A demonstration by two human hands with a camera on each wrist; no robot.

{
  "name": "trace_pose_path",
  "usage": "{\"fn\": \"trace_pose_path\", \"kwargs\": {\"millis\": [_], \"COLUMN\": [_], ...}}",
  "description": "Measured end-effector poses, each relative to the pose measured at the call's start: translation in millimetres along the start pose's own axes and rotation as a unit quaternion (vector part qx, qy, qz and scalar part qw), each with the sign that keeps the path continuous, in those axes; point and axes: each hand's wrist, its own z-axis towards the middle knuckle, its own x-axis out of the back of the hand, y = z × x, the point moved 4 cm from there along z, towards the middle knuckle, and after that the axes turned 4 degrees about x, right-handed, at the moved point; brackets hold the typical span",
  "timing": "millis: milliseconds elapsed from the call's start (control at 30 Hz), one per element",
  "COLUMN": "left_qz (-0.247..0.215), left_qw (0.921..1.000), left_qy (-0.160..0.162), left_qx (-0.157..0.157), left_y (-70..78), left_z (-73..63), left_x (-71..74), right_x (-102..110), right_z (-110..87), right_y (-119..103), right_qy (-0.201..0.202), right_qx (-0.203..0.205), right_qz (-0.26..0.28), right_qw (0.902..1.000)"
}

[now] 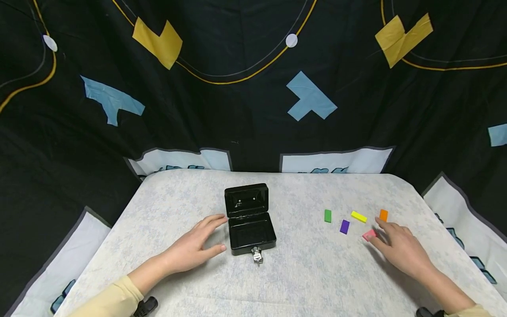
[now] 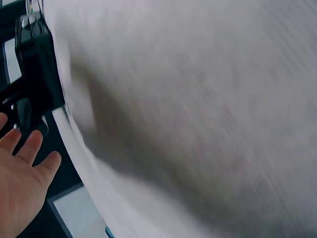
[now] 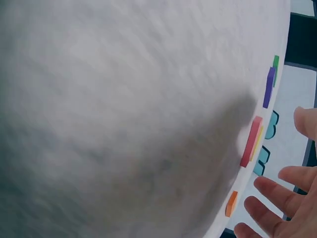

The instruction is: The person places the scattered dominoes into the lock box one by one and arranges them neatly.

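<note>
A black metal box (image 1: 251,233) stands on the table with its lid (image 1: 246,200) raised, and a silver padlock (image 1: 257,255) hangs at its front. My left hand (image 1: 194,246) is just left of the box, fingers spread and holding nothing; the left wrist view shows the dark box (image 2: 42,74) beyond the fingertips. On the right, my right hand (image 1: 404,248) hovers over a pink block (image 1: 369,235), thumb and fingers apart. In the right wrist view a gap shows between the fingers and the pink block (image 3: 251,142). An orange block (image 1: 383,215) lies just beyond the fingertips.
Green (image 1: 328,215), purple (image 1: 344,226) and yellow (image 1: 358,216) blocks lie between the box and my right hand. A pale patterned cloth (image 1: 309,281) covers the table. Behind it hangs a black curtain (image 1: 245,127) with yellow and blue shapes.
</note>
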Motion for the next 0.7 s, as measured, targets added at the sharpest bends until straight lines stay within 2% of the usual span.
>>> {"fn": "trace_pose_path", "kwargs": {"millis": [333,700], "left_qz": [-0.001,-0.001], "left_qw": [0.9996,0.9990], "left_qy": [-0.019,-0.006], "left_qx": [0.020,0.044], "left_y": [7.4,5.8], "left_z": [4.3,8.2], "left_x": [-17.4,-22.4], "right_x": [-7.4,-5.4], "right_z": [0.9,3.4], "right_y": [6.9,10.6], "right_qy": [-0.031,-0.042], "right_qx": [-0.066,-0.076], "right_qz": [0.006,0.005], "right_qw": [0.9973,0.9962]}}
